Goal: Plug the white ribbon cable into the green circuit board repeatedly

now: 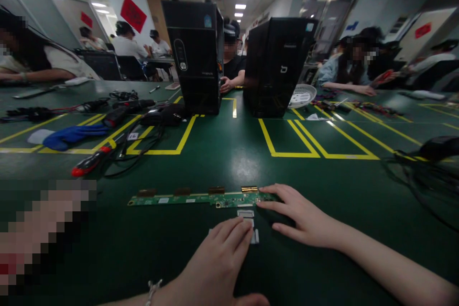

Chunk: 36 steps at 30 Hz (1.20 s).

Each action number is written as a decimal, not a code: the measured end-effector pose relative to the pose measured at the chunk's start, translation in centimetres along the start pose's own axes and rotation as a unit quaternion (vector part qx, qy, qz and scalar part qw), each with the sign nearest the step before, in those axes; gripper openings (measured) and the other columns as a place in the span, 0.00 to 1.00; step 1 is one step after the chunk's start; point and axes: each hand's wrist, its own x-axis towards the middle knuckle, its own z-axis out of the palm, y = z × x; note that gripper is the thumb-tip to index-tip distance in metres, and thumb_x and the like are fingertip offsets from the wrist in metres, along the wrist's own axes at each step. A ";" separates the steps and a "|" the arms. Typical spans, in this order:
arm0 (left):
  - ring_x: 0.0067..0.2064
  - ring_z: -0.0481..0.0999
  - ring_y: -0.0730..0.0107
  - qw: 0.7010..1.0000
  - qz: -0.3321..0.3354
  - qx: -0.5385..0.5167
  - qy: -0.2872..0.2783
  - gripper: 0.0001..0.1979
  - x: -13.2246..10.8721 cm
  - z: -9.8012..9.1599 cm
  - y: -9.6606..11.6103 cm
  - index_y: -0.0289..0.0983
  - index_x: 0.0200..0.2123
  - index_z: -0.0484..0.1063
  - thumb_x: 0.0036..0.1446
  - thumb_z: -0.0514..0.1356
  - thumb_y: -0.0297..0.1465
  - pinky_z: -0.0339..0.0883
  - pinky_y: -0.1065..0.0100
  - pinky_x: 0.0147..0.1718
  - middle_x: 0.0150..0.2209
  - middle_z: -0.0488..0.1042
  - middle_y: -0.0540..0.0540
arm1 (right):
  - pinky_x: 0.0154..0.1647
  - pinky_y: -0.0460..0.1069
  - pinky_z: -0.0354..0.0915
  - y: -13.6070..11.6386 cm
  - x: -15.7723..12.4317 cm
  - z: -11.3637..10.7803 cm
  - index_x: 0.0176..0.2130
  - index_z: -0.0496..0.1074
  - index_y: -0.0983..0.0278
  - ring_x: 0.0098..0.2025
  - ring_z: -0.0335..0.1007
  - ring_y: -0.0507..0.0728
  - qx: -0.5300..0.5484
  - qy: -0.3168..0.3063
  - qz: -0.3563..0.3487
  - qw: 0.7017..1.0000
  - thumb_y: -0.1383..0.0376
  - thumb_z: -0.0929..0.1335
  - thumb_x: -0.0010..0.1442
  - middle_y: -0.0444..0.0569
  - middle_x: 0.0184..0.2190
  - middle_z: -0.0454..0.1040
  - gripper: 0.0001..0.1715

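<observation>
A long, narrow green circuit board (193, 199) with brown-gold tabs along its far edge lies flat on the table. My right hand (304, 213) is at the board's right end, fingers spread, with the foremost fingertips touching or just over it. Nearer to me, my left hand (224, 251) reaches over a few small grey-white rectangular pieces (245, 213). Its fingers lie flat and close together on them, the thumb apart, partly hiding the pieces. I cannot tell whether those pieces are joined together.
Two black computer towers (195, 57) (278, 67) stand across the green table (161, 167). A red-black screwdriver (91, 160), a blue glove (73, 136) and cables lie left; more cables (423, 177) lie right. A white basket (303, 95) stands behind. Other people sit around.
</observation>
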 end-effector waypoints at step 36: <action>0.68 0.54 0.46 0.998 -0.023 0.053 0.011 0.48 0.2 1.8 -0.1 0.27 0.67 0.54 0.59 0.47 0.60 0.52 0.49 0.64 0.68 0.53 0.33 | 0.61 0.62 0.57 -0.2 0.1 -0.1 0.61 0.65 0.55 0.63 0.55 0.63 -0.002 -0.003 0.009 1.000 0.54 0.64 0.66 0.53 0.63 0.60 0.25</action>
